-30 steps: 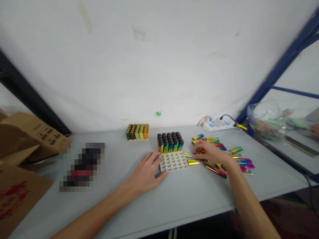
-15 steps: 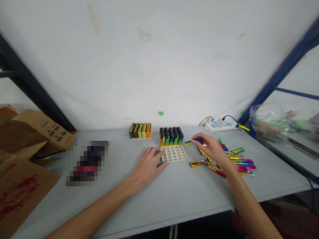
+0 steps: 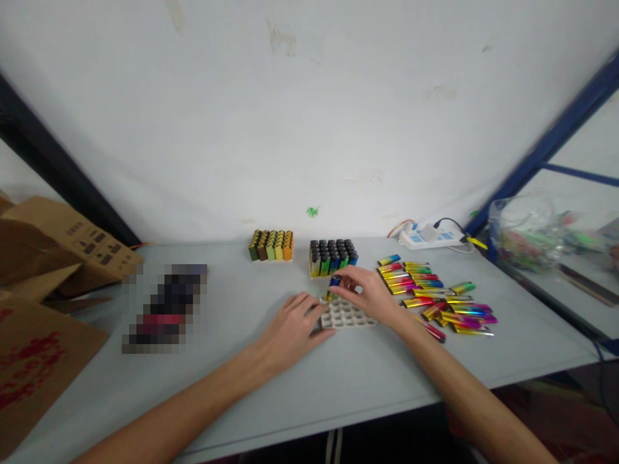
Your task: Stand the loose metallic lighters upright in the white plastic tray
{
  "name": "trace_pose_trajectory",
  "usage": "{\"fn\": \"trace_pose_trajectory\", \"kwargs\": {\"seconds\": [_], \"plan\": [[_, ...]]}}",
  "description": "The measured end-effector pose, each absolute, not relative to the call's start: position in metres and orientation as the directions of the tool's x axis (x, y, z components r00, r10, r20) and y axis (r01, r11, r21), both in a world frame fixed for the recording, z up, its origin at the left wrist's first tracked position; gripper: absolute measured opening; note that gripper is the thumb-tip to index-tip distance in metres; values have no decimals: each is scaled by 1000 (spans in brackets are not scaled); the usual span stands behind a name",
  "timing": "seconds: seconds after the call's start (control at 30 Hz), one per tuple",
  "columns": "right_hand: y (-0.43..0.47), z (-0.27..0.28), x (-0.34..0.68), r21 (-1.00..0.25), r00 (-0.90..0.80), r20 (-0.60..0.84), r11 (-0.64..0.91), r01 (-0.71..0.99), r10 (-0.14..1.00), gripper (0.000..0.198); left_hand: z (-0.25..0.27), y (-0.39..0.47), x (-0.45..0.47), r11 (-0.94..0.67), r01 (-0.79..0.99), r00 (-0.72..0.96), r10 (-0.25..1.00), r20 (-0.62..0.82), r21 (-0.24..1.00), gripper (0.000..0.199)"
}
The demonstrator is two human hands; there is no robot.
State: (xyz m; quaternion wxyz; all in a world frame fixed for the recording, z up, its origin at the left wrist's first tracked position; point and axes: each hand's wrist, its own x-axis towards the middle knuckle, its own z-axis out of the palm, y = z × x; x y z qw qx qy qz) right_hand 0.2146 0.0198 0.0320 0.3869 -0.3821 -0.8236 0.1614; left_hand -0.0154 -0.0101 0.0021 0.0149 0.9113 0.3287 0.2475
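Observation:
My right hand (image 3: 365, 293) pinches a shiny blue-and-yellow lighter (image 3: 333, 287). It is held upright over the back left corner of a white tray with holes (image 3: 351, 316), its lower end at the holes; whether it sits in one I cannot tell. Curled at the tray's left edge, my left hand (image 3: 294, 322) grips it with thumb and fingers. Just behind stands a full block of black-topped lighters (image 3: 333, 258) in metallic colours. Loose multicoloured lighters (image 3: 425, 280) lie in a spread to the right of the tray.
Another block of gold-topped lighters (image 3: 271, 246) stands near the wall. A white power strip (image 3: 430, 236) with cables is at the back right, and a plastic bag (image 3: 522, 235) beyond it. Cardboard boxes (image 3: 48, 348) and a blurred-out item (image 3: 167, 309) lie on the left.
My right hand has moved left from beside the loose lighters to above the tray, turning the lighter upright. The tray and my left hand have shifted slightly right and nearer.

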Motion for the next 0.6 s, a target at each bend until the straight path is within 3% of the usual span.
{"fn": "trace_pose_trajectory", "kwargs": {"seconds": [0.2, 0.47, 0.6], "plan": [[20, 29, 210, -550, -427, 510, 665, 506, 747, 35, 3, -10, -16, -802, 578, 697, 580, 422, 148, 22], [20, 33, 212, -543, -441, 509, 673, 502, 739, 25, 6, -11, -16, -804, 573, 707, 582, 401, 155, 20], [18, 34, 212, -599, -449, 451, 635, 488, 771, 20, 6, -11, -15, -804, 571, 706, 583, 401, 163, 19]]}}
